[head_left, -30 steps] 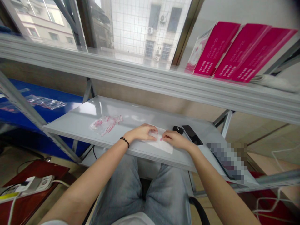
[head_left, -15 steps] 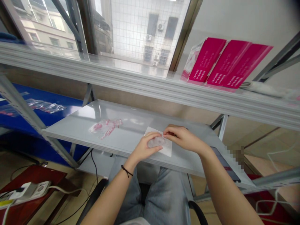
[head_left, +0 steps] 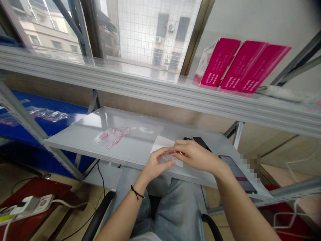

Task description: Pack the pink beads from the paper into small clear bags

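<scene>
A small clear plastic bag (head_left: 167, 156) is between my two hands, above a white sheet of paper (head_left: 158, 142) on the grey shelf table. My left hand (head_left: 155, 164) curves round the bag's near side, with thumb and fingers gripping its edges. From the right, my right hand (head_left: 192, 153) reaches over the bag, its bent fingers closed at the bag's upper edge and partly hiding it. What lies inside the bag is too small to make out. To the left lies a crumpled clear bag with pink-red strips (head_left: 113, 136), touched by neither hand.
A black phone (head_left: 202, 143) lies behind my right hand beside a dark object (head_left: 187, 138). A tablet-like device (head_left: 237, 174) rests at the table's right end. Pink boxes (head_left: 220, 63) stand on the upper shelf (head_left: 140, 90). Flat clear bags (head_left: 47, 113) lie on the blue surface at left.
My right hand went from the paper to the bag's edge, then came lower and nearer my left hand. The left hand has drawn slightly towards me with the bag.
</scene>
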Available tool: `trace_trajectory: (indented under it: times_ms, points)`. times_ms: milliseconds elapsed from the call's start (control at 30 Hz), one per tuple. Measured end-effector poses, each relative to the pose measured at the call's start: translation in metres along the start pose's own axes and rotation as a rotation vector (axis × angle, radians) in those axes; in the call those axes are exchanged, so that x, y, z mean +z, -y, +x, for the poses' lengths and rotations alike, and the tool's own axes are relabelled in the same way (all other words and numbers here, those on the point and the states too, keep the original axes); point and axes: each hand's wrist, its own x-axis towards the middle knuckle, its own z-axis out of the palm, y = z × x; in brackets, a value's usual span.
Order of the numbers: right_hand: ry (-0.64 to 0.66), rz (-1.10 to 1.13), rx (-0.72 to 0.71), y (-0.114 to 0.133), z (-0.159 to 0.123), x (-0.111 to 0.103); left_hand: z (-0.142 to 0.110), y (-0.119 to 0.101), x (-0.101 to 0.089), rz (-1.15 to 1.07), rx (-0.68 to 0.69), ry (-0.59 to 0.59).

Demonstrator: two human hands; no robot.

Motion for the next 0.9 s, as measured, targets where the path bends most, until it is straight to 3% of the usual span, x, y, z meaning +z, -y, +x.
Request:
trace_trajectory:
  times_ms: [167,267,333,400,600,900]
  points:
    - [-0.023,0.055,-0.009,-0.002,0.001,-0.005,0.001,0.008,0.000,-0.038,-0.031,-0.018]
    - [-0.098,0.105,0.023,-0.019,0.003,-0.001,0.002,0.011,-0.007,-0.044,-0.045,-0.040]
    - [-0.150,0.086,0.094,-0.038,0.004,0.011,0.003,0.012,-0.015,-0.009,-0.056,-0.072]
    - [-0.121,0.036,0.155,-0.060,0.005,0.028,0.005,0.012,-0.025,0.035,-0.058,-0.099]
    - [-0.036,0.030,0.155,-0.098,0.005,0.078,0.012,0.008,-0.052,0.135,-0.080,-0.093]
    - [-0.047,0.066,0.154,-0.117,0.007,0.095,0.014,0.010,-0.062,-0.027,-0.221,0.013]
